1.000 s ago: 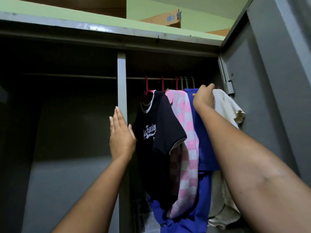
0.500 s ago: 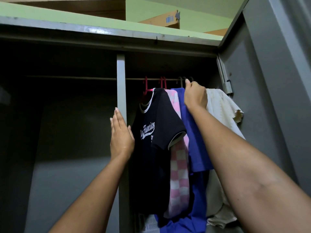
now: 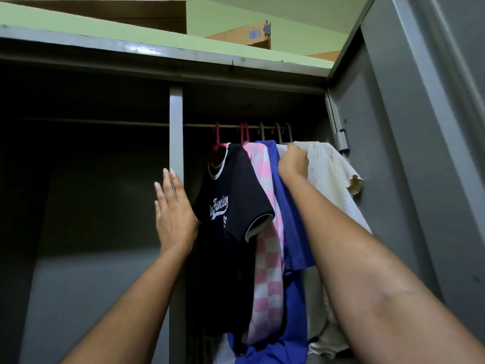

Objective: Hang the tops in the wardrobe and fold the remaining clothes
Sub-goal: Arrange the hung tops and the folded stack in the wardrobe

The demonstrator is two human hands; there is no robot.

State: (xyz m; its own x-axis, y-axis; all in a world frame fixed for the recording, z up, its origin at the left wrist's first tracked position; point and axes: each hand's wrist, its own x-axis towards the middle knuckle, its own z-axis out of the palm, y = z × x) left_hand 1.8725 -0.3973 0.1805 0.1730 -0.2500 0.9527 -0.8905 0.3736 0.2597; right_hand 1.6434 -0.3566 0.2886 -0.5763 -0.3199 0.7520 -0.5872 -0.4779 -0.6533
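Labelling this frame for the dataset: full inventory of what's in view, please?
wardrobe: 1, grey metal, door open at right
divider post: 1, grey, centre
rail: 1, across the top inside
hangers: about six hooks visible, pink at left, white at right
navy T-shirt: 1, white script print, leftmost on rail
checked top: 1, pink and white, second
blue top: 1, third
cream top: 1, rightmost
cardboard boxes: at least 2, brown, on top
left hand: flat by the post
right hand: grips the cream top's shoulder

Left hand (image 3: 173, 214) raised, fingers straight and together, palm facing right. Right hand (image 3: 294, 161) reaches higher and farther in, fingers curled, forearm extended.
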